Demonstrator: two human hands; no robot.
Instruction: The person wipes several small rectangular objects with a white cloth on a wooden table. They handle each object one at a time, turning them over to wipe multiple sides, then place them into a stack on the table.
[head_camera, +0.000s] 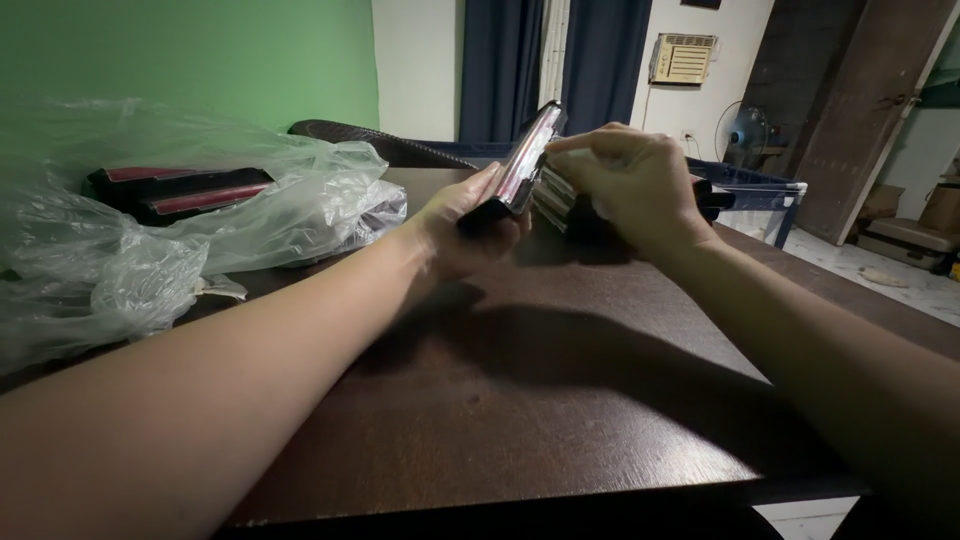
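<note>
A dark flat case (520, 165) is gripped tilted in the left hand (465, 225) above the counter (520, 400). A stack of cases (565, 200) is clasped by the right hand (630, 180), just beside. A plastic bag (150, 220) lies at left.

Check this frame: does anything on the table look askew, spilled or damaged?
Nothing looks spilled or damaged. The left hand holds a flat dark case tilted on edge, the right hand grips a stack of similar cases, and crumpled clear plastic bags sprawl over the dark wooden table.
</note>
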